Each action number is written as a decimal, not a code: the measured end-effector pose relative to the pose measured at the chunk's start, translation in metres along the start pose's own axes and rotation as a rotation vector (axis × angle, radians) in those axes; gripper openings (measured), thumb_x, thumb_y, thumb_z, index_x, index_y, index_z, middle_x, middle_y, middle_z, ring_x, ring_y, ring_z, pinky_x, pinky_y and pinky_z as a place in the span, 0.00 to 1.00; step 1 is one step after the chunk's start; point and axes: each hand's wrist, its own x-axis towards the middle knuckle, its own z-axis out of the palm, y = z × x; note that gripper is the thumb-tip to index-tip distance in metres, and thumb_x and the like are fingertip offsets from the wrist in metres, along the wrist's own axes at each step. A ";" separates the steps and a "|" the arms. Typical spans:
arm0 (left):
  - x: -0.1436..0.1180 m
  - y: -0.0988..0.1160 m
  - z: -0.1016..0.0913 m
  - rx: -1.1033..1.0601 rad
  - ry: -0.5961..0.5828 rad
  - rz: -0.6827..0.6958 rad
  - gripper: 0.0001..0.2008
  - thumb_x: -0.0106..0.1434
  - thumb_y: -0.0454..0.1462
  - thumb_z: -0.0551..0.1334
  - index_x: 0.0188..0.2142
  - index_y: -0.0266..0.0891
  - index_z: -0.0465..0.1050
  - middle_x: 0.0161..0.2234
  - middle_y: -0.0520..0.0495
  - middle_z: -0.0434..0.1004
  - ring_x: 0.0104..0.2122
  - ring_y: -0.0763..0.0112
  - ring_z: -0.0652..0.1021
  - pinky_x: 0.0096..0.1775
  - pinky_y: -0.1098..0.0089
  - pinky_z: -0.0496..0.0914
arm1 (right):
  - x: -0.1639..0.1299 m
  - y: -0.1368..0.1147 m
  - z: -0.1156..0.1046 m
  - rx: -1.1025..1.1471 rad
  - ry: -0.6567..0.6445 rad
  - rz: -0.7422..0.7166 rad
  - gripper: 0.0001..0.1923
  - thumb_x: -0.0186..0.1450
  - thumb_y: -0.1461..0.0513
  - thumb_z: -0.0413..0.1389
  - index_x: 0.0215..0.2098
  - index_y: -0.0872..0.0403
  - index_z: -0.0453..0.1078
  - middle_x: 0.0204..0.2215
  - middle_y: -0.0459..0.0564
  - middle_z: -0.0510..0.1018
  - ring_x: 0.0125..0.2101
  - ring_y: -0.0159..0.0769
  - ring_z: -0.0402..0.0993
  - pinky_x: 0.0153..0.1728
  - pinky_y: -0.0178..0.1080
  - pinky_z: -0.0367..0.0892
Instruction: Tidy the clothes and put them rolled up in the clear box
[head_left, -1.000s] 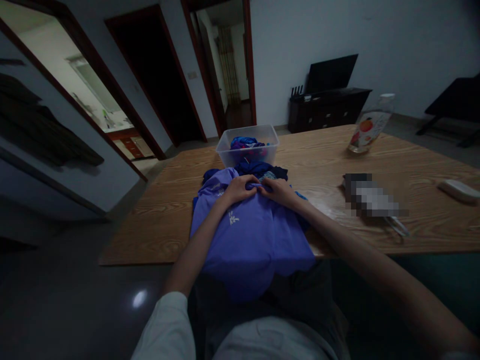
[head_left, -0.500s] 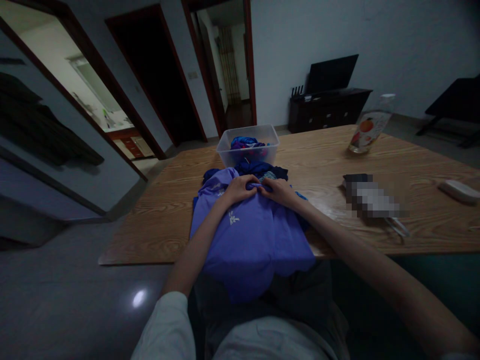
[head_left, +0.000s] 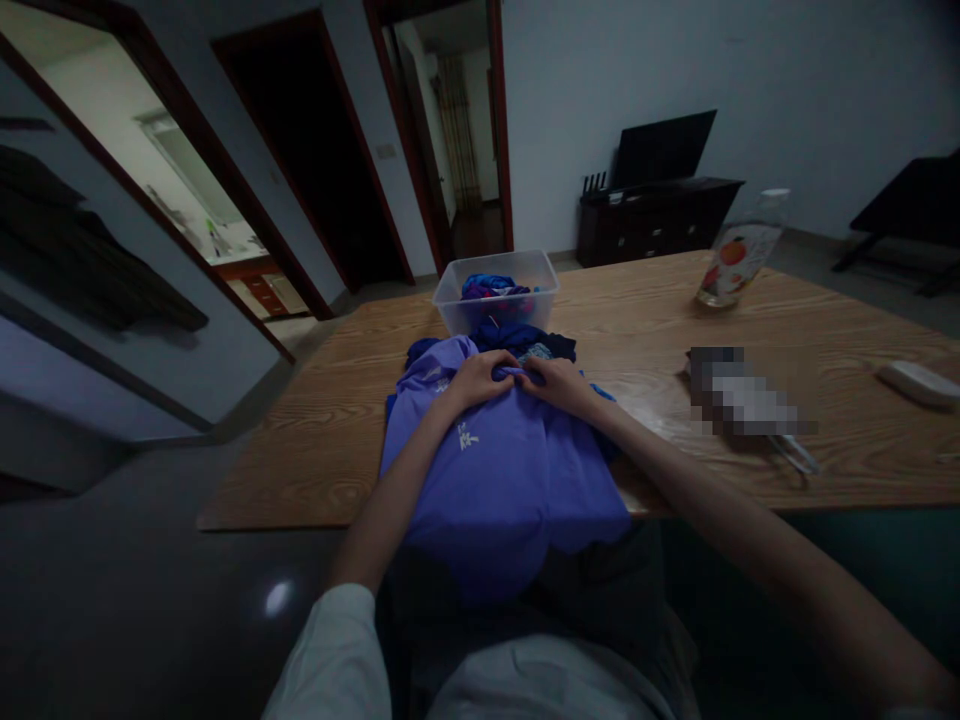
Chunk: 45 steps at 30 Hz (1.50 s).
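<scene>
A purple shirt (head_left: pixel 480 490) with small white prints is spread over the near side of the table, its lower part hanging past the front edge. My left hand (head_left: pixel 484 376) is closed on a bunched fold of the shirt near its far end. Just beside it, my right hand (head_left: pixel 556 384) pinches the same fold, the fingers of both hands nearly meeting. Dark blue clothes (head_left: pixel 517 335) lie beyond and partly under the shirt. Behind them stands a clear plastic bin (head_left: pixel 541 292) holding blue and purple cloth (head_left: pixel 491 287).
On the wooden table (head_left: pixel 315 420), a bottle (head_left: pixel 739 255) with a fruit label stands at the back right. Nearer are a blurred-out flat item (head_left: pixel 742 395) with a strap and a white oblong object (head_left: pixel 919 383). A TV cabinet (head_left: pixel 656 220) stands against the wall.
</scene>
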 end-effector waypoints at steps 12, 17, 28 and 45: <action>-0.001 0.000 0.001 -0.013 0.010 0.005 0.14 0.63 0.35 0.64 0.48 0.40 0.79 0.46 0.48 0.84 0.45 0.63 0.82 0.50 0.66 0.74 | 0.000 -0.001 -0.001 -0.020 -0.020 0.017 0.12 0.73 0.55 0.57 0.45 0.55 0.77 0.32 0.53 0.82 0.32 0.41 0.76 0.32 0.37 0.55; 0.000 -0.001 0.001 -0.007 0.009 0.011 0.14 0.63 0.35 0.64 0.48 0.40 0.79 0.46 0.47 0.84 0.46 0.62 0.82 0.50 0.65 0.74 | 0.000 0.003 0.002 -0.018 -0.016 0.005 0.13 0.73 0.54 0.57 0.46 0.54 0.76 0.33 0.52 0.82 0.32 0.41 0.77 0.32 0.37 0.55; -0.001 0.002 -0.001 0.006 -0.002 -0.014 0.14 0.63 0.34 0.64 0.48 0.41 0.79 0.46 0.48 0.84 0.45 0.63 0.82 0.50 0.65 0.74 | 0.000 0.002 0.002 -0.016 0.008 -0.001 0.12 0.73 0.54 0.57 0.44 0.54 0.76 0.31 0.52 0.81 0.31 0.41 0.76 0.31 0.38 0.54; -0.001 0.003 -0.001 0.011 -0.009 -0.022 0.15 0.63 0.34 0.64 0.49 0.41 0.79 0.47 0.47 0.84 0.46 0.62 0.82 0.52 0.65 0.74 | 0.000 0.000 -0.001 -0.030 -0.027 0.009 0.13 0.74 0.54 0.57 0.46 0.55 0.76 0.34 0.53 0.83 0.33 0.42 0.78 0.32 0.38 0.56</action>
